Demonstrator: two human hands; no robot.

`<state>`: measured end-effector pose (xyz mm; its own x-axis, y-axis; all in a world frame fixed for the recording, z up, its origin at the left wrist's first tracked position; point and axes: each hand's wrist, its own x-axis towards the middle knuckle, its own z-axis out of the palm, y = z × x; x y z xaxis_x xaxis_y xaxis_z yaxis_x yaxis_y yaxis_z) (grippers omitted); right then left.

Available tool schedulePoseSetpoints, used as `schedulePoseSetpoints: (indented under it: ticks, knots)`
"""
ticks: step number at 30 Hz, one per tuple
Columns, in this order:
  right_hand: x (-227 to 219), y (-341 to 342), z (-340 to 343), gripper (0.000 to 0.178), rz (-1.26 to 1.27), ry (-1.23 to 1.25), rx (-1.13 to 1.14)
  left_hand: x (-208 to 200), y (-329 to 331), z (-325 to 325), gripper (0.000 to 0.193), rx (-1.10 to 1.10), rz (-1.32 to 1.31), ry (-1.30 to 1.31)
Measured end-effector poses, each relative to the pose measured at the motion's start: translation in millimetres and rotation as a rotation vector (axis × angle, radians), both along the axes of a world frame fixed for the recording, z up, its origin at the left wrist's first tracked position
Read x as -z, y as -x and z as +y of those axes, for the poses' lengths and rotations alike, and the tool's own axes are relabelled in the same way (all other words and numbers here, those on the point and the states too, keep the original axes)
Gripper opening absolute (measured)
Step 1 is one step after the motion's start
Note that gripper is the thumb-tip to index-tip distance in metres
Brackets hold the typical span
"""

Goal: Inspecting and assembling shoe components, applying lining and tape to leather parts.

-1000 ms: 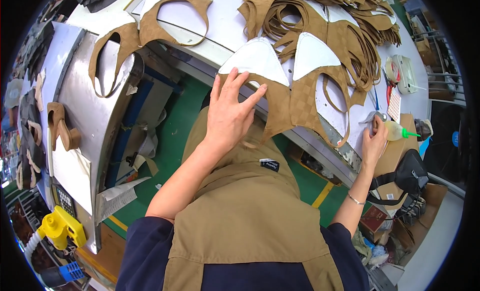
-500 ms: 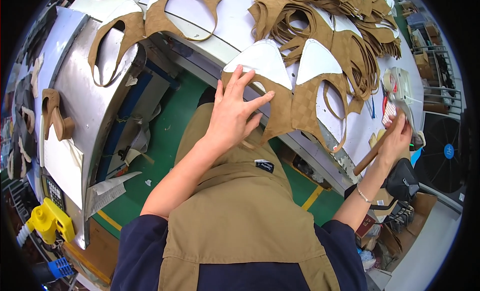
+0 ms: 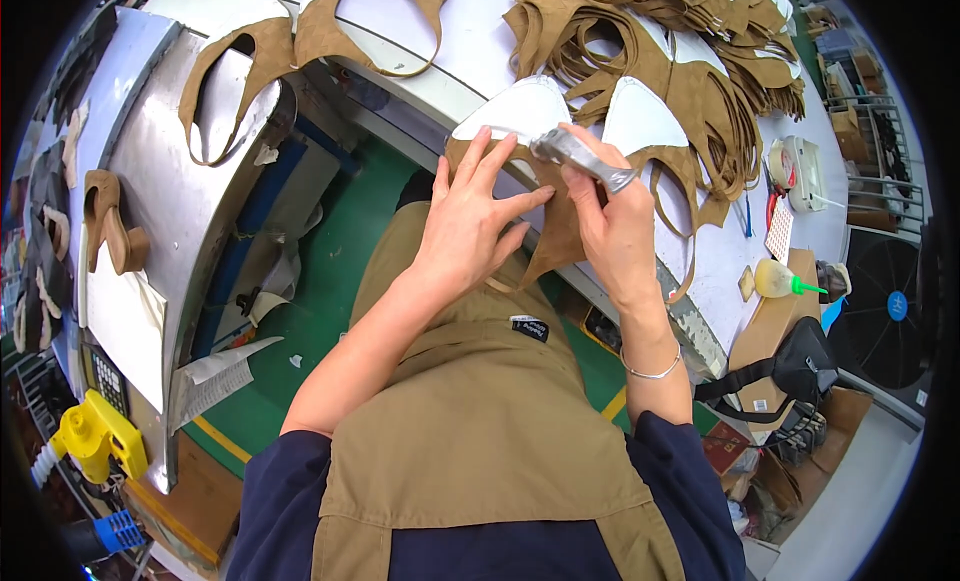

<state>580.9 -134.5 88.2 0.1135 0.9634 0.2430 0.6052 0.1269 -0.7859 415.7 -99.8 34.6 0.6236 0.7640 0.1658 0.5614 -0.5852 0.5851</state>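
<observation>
My left hand (image 3: 465,221) lies with fingers spread on a brown suede-like shoe upper piece (image 3: 562,226) at the table's near edge. That piece has a white rounded part (image 3: 520,109) at its far end. Over its right side, my right hand (image 3: 615,226) is closed round a hammer (image 3: 590,159). The metal head shows, slightly blurred, close to the brown material; whether they touch I cannot tell, and the handle is hidden. Just right of it lies a part with a white tip (image 3: 640,116) and a brown looped strap, partly covered by my right hand.
Stacks of similar brown pieces (image 3: 700,81) lie at the far right of the white table (image 3: 715,271). More pieces (image 3: 370,21) sit at the far left. A green-tipped bottle (image 3: 780,279) and a tape roll (image 3: 780,166) stand at the right. A brown shoe (image 3: 112,221) rests on the left metal surface.
My right hand has carried the hammer leftward from the table's right side to over the brown piece. The green-tipped bottle is now uncovered. My left hand has stayed nearly in place.
</observation>
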Motion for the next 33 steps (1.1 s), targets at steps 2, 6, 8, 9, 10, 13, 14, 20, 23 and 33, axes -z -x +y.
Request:
schedulePoseSetpoints:
  ticks: [2,6,8,9,10,13,14,20,23,33]
  knots:
    - [1,1,0,0.032,-0.001,0.002,0.040,0,0,0,0.050,-0.002,-0.018,-0.012]
    - [-1,2,-2,0.035,-0.017,-0.005,0.012,0,0,0,0.050,0.001,-0.016,-0.011]
    - [-1,2,-2,0.036,-0.019,0.006,0.059,0,0,0,0.049,-0.001,-0.021,-0.013]
    - [4,1,-1,0.036,-0.048,-0.024,-0.002,1,0,0,0.049,-0.006,-0.015,-0.014]
    - [8,0,-1,0.037,-0.077,-0.054,-0.064,1,0,0,0.048,-0.012,-0.009,-0.014]
    - [4,1,-1,0.035,-0.022,-0.080,-0.005,-1,0,0,0.048,-0.001,-0.023,0.001]
    - [4,1,-1,0.035,-0.020,-0.080,-0.005,0,0,0,0.048,0.000,-0.021,0.001]
    - [1,-6,-4,0.030,-0.025,0.029,0.009,8,2,21,0.025,-0.147,-0.275,0.000]
    - [1,-7,-7,0.028,0.052,0.115,0.084,9,-5,33,0.026,-0.180,-0.260,-0.134]
    - [4,-10,-8,0.029,0.092,0.103,0.099,8,-20,43,0.022,-0.233,-0.173,-0.283]
